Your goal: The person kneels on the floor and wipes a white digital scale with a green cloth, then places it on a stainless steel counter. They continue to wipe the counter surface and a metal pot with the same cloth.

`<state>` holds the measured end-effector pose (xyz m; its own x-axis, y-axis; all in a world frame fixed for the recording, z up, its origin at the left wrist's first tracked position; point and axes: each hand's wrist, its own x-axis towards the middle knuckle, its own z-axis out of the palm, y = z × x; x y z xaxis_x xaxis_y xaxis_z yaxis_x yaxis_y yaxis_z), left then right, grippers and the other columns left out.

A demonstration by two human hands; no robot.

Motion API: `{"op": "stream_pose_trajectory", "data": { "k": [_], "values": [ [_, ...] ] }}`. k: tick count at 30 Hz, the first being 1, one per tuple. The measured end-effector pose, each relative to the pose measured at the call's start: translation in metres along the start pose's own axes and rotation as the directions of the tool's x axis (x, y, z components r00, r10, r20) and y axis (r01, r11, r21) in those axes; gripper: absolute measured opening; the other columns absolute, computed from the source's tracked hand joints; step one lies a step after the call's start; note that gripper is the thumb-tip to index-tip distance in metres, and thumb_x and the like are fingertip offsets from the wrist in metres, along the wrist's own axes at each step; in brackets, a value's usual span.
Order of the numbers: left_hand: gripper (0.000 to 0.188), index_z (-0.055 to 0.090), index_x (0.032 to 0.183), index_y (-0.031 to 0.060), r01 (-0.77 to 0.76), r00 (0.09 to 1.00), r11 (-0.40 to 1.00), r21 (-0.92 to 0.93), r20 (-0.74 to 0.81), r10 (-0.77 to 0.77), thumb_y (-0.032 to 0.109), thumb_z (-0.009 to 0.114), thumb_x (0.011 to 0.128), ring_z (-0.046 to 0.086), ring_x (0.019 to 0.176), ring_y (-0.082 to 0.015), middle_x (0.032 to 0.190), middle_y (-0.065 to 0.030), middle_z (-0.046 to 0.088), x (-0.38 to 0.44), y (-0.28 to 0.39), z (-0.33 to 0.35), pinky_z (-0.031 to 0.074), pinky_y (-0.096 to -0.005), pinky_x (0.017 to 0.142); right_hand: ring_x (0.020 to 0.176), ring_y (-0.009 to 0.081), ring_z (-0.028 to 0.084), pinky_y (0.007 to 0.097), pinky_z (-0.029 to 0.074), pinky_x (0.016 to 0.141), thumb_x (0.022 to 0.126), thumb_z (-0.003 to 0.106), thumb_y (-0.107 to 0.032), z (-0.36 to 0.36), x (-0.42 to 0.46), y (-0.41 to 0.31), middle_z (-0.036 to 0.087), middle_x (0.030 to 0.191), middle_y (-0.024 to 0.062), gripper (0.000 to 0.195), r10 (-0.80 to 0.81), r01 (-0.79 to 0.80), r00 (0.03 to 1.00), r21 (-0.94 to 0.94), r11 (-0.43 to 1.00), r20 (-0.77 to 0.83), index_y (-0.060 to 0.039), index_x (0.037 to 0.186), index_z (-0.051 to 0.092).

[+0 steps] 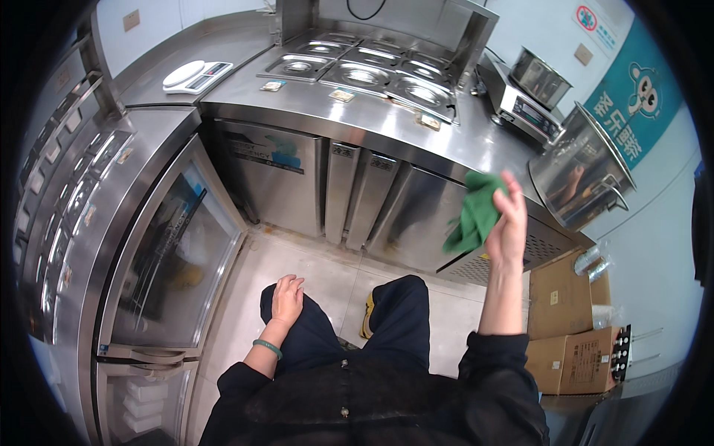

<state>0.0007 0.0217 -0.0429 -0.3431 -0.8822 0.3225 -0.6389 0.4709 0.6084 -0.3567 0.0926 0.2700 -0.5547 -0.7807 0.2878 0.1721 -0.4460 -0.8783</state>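
A green cloth hangs from my right hand, which is raised in front of the steel counter's right front edge. The fingers and thumb are pressed on the cloth, and the hand is slightly blurred. My left hand rests on my left knee with nothing in it, its fingers loosely spread. A green bangle circles the left wrist. Before me stands the stainless steel counter with refrigerated doors below its top.
Lidded steel pans sit in the counter. A white kitchen scale is at left, an induction cooker with a pot at right, beside a large stockpot. Cardboard boxes stack right; a glass-door fridge stands left.
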Motion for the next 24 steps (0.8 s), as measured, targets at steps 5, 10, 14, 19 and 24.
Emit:
{"op": "stream_pose_trajectory", "data": {
  "k": [5,10,14,19,24],
  "values": [
    [0.022,0.065,0.099,0.0059,-0.01,0.999,1.0,0.022,0.041,0.01,0.005,0.062,0.078,0.053,0.104,-0.0303,0.108,-0.0117,0.057,-0.004,0.005,0.0,0.045,-0.0389,0.091,0.095,0.0216,0.059,0.0317,0.049,0.082,0.08,0.069,-0.009,-0.003,0.077,-0.023,0.057,0.106,0.0141,0.05,-0.532,0.43,0.846,-0.56,0.708,-0.023,-0.0029,0.123,0.043],
    [0.019,0.065,0.096,0.0045,0.004,1.0,1.0,0.02,0.014,-0.004,0.003,0.061,0.078,0.054,0.103,-0.0303,0.105,-0.012,0.058,-0.003,0.011,0.003,0.046,-0.0383,0.089,0.113,0.0326,0.052,0.0427,0.038,0.099,0.088,0.053,-0.014,-0.038,0.121,0.03,0.055,0.122,0.0163,0.033,-0.084,0.362,0.926,-0.928,-0.086,0.369,-0.0051,0.12,0.054],
    [0.018,0.066,0.095,0.0042,0.029,1.0,0.999,0.029,0.011,-0.029,0.004,0.06,0.078,0.055,0.101,-0.0301,0.104,-0.012,0.058,-0.005,0.008,-0.003,0.046,-0.0382,0.088,0.12,0.0333,0.046,0.0423,0.034,0.103,0.089,0.047,-0.008,-0.046,0.127,0.057,0.054,0.126,0.0155,0.033,-0.189,0.51,0.826,-0.847,-0.146,0.53,-0.0047,0.12,0.056],
    [0.018,0.066,0.095,0.0043,-0.001,1.0,0.999,0.049,0.007,0.0,0.003,0.06,0.078,0.055,0.099,-0.0297,0.102,-0.0119,0.059,-0.003,0.006,0.0,0.046,-0.0379,0.088,0.122,0.0313,0.046,0.0418,0.034,0.103,0.089,0.046,-0.006,-0.059,0.171,0.06,0.052,0.129,0.0159,0.034,-0.087,0.467,0.88,-0.884,-0.022,0.467,-0.0051,0.122,0.056],
    [0.014,0.066,0.09,0.0025,0.004,0.999,0.998,0.055,-0.038,-0.002,0.001,0.06,0.077,0.057,0.096,-0.0306,0.098,-0.0128,0.061,0.0,0.015,0.002,0.048,-0.0382,0.085,0.124,0.0292,0.045,0.0441,0.033,0.104,0.087,0.044,-0.002,-0.064,0.222,0.071,0.05,0.134,0.0111,0.04,-0.013,0.402,0.914,-0.908,-0.116,0.406,-0.0105,0.125,0.056]
  ]
}}
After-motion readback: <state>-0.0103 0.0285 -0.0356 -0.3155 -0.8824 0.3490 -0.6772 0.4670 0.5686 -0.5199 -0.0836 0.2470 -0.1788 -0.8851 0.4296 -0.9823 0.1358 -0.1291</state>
